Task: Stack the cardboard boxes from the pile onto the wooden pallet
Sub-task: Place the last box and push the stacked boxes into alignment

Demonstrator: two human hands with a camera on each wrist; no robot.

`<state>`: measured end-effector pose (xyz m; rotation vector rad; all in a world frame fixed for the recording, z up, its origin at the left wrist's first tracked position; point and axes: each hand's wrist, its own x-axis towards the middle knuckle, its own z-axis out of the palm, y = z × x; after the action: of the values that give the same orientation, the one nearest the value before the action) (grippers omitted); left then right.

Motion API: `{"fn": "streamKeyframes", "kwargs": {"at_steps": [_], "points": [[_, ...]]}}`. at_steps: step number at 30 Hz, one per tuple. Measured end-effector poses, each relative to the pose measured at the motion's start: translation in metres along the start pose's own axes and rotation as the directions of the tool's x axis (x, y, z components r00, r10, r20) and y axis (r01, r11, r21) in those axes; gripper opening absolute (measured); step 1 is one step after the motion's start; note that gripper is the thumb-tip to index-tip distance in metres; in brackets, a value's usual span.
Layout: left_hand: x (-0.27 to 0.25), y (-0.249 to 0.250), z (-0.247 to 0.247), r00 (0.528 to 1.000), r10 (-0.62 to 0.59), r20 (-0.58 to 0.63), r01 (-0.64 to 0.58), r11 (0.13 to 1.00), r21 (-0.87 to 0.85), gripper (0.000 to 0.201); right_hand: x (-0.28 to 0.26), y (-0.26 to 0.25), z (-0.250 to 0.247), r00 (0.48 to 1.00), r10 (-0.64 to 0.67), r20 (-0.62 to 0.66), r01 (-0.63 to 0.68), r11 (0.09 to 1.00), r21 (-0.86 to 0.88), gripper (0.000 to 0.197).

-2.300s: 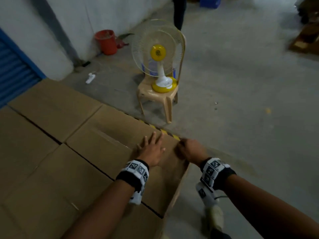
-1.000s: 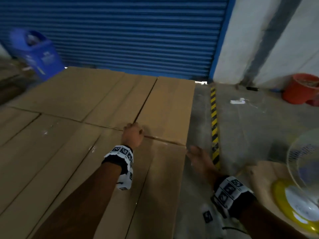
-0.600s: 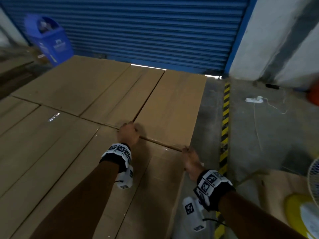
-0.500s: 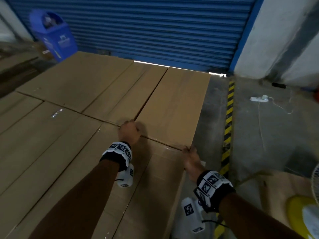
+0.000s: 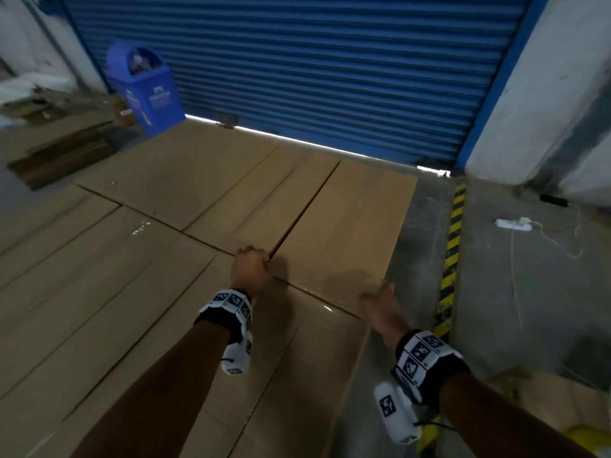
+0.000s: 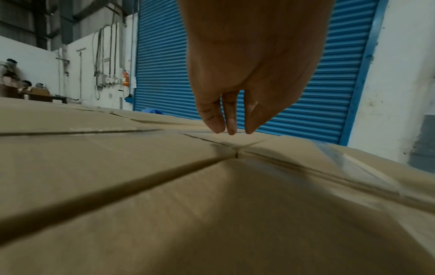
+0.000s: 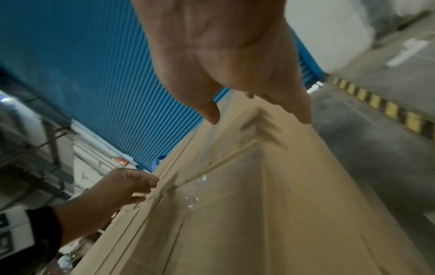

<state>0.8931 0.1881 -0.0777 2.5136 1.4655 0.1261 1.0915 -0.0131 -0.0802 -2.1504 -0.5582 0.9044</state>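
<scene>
Left hand fingers bent down at the seam where cardboard boxes meet, gripping nothing. Right hand loose, spread over the near box's floor-side corner; contact unclear. Boxes packed flush before blue shutter.

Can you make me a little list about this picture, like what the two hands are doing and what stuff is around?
left hand: fingers curled at the seam where box corners meet; whether it grips an edge cannot be told
right hand: fingers relaxed, over the far right corner of the near box, holding nothing
cardboard boxes: brown, closed, packed side by side in a flat layer
near box: shiny clear tape along its top
shutter: blue, rolled down, behind the boxes
bin: blue, by the shutter on the left
floor stripe: yellow and black, right of the boxes
</scene>
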Motion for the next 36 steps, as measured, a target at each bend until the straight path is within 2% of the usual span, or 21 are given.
{"fn": "streamKeyframes", "kwargs": {"at_steps": [5,8,13,17,20,23,26,29,32,36], "points": [[0.005,-0.008,-0.017,0.999,-0.051,-0.013,0.051,0.998,-0.035,0.013,0.014,-0.055,-0.014,0.983,-0.18,0.033,0.183,0.973,-0.139,0.062],[0.015,-0.011,-0.019,0.993,-0.113,-0.021,0.109,0.986,-0.125,0.021,0.036,-0.082,-0.018,0.967,-0.237,0.098,0.253,0.941,-0.224,0.059],[0.046,0.002,-0.024,0.978,-0.202,-0.057,0.191,0.969,-0.158,0.033,0.094,-0.127,-0.035,0.921,-0.33,0.209,0.377,0.889,-0.259,0.051],[0.092,0.023,-0.02,0.957,-0.274,-0.099,0.255,0.952,-0.168,0.035,0.175,-0.161,-0.054,0.886,-0.381,0.265,0.45,0.844,-0.292,0.046],[0.133,0.048,-0.014,0.937,-0.34,-0.08,0.323,0.93,-0.174,0.039,0.255,-0.189,-0.064,0.858,-0.398,0.326,0.496,0.809,-0.316,0.051],[0.17,0.07,-0.003,0.899,-0.433,-0.06,0.418,0.892,-0.171,0.044,0.33,-0.216,-0.07,0.797,-0.426,0.428,0.576,0.749,-0.328,0.045],[0.195,0.095,0.01,0.848,-0.528,-0.032,0.516,0.84,-0.169,0.051,0.39,-0.237,-0.072,0.774,-0.385,0.503,0.587,0.734,-0.341,0.04],[0.206,0.127,0.024,0.794,-0.602,0.083,0.606,0.777,-0.169,0.063,0.433,-0.243,-0.069,0.738,-0.33,0.588,0.606,0.707,-0.363,0.054],[0.202,0.152,0.037,0.735,-0.654,0.179,0.676,0.727,-0.119,0.064,0.45,-0.242,-0.062,0.726,-0.221,0.652,0.56,0.74,-0.372,0.068],[0.199,0.16,0.048,0.7,-0.69,0.184,0.712,0.695,-0.101,0.057,0.464,-0.238,-0.061,0.662,-0.184,0.726,0.533,0.796,-0.285,0.076]]}}
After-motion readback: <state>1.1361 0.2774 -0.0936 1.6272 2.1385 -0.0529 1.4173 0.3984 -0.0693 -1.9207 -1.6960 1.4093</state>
